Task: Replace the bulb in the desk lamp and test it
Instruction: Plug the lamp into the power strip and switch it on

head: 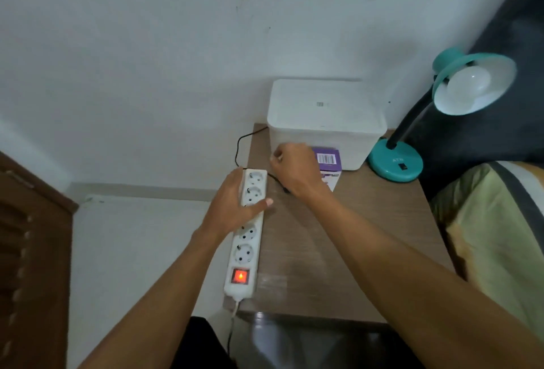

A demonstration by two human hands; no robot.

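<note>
Pale walls meet in a corner behind a small brown wooden bench [338, 236], and on its far right corner stands the teal desk lamp [396, 164], its round base flat on the wood, a black bendy neck rising up and to the right, and the shade tipped so its white inside faces the camera. A white bulb [468, 84] sits in the shade and looks unlit. Just left of the lamp's base is a white box [326, 121] pushed back against the wall, and in front of it lies a purple carton [328, 162] with a barcode, partly covered by the right hand [294, 171]. That hand is curled into a loose fist over a thin black cord [240, 145] that loops off the bench's back left edge; whether the fingers actually pinch the cord or its plug I cannot tell. Along the bench's left edge lies a white power strip [248, 233] with a row of round sockets and a red switch glowing at its near end. The left hand [235, 206] grips the strip near its far end, thumb laid across the top. A dark wooden door [29, 251] stands at far left, and a bed [494, 236] with a pale green cover lies at right.
</note>
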